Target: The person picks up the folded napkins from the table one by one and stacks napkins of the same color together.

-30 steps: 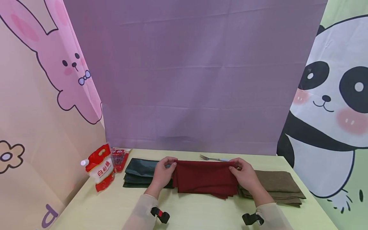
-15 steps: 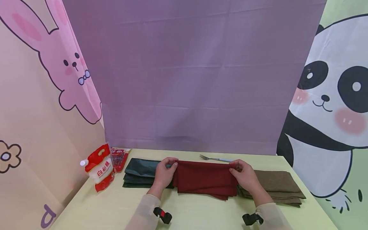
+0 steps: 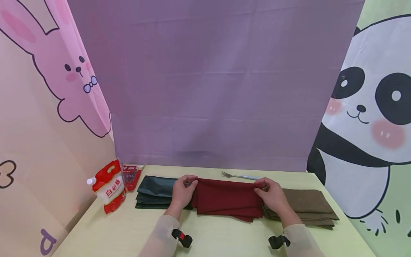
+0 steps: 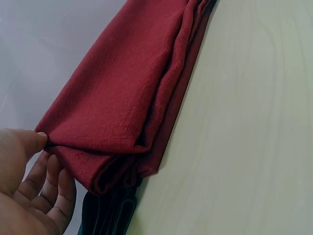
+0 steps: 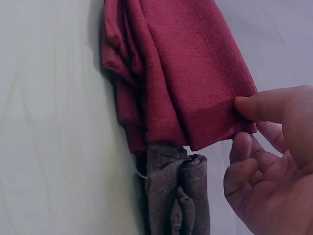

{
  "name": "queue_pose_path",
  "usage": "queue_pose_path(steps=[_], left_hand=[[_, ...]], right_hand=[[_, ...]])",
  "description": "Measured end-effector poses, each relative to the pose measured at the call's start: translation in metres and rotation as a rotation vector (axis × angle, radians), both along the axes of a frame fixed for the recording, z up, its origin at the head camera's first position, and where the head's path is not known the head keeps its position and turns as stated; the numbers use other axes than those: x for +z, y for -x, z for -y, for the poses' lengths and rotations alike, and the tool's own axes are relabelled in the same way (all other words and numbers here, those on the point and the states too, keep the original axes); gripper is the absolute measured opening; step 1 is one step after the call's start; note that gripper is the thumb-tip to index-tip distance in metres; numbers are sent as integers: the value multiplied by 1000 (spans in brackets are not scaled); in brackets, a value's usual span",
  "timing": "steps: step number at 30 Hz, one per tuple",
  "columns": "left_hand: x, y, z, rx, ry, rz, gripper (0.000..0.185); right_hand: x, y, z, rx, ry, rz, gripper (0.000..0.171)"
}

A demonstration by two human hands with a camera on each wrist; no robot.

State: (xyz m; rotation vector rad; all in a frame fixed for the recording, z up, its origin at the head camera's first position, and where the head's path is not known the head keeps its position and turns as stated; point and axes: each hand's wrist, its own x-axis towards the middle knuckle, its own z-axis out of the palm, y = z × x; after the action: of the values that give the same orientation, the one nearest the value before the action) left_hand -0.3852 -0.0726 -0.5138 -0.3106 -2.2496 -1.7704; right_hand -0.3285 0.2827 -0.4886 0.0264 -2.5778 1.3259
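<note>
A folded dark red cloth [image 3: 228, 198] lies between both hands in the middle of the table. My left hand [image 3: 183, 192] pinches its far left corner between thumb and fingers; the left wrist view shows the thumb on top of the red fabric [image 4: 112, 98]. With the far right corner, my right hand [image 3: 271, 194] does the same, its thumb pressing the cloth's edge in the right wrist view. Folded dark green cloth [image 3: 154, 192] sits to the left, partly behind my left hand. Folded brown cloth [image 3: 308, 203] is on the right, partly behind my right hand.
A fork [image 3: 240, 176] with a pale handle lies behind the red cloth. At the back left stand a red and white spouted pouch [image 3: 110, 187] and a red packet [image 3: 131, 176]. A purple curtain [image 3: 205, 89] hangs behind the table [image 3: 221, 239].
Both hands keep their pinch on the red cloth's far corners, and it stays nearly in place. The head view has shifted slightly.
</note>
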Motion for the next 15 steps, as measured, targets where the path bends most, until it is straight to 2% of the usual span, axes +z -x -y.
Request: queue_pose_path(steps=[6, 15], left_hand=[[0, 1, -4, 18, 6, 5, 14], [-7, 6, -4, -3, 12, 37, 27]], right_hand=[[-8, 6, -2, -2, -19, -3, 20], [-11, 10, -1, 8, 20, 26, 24]])
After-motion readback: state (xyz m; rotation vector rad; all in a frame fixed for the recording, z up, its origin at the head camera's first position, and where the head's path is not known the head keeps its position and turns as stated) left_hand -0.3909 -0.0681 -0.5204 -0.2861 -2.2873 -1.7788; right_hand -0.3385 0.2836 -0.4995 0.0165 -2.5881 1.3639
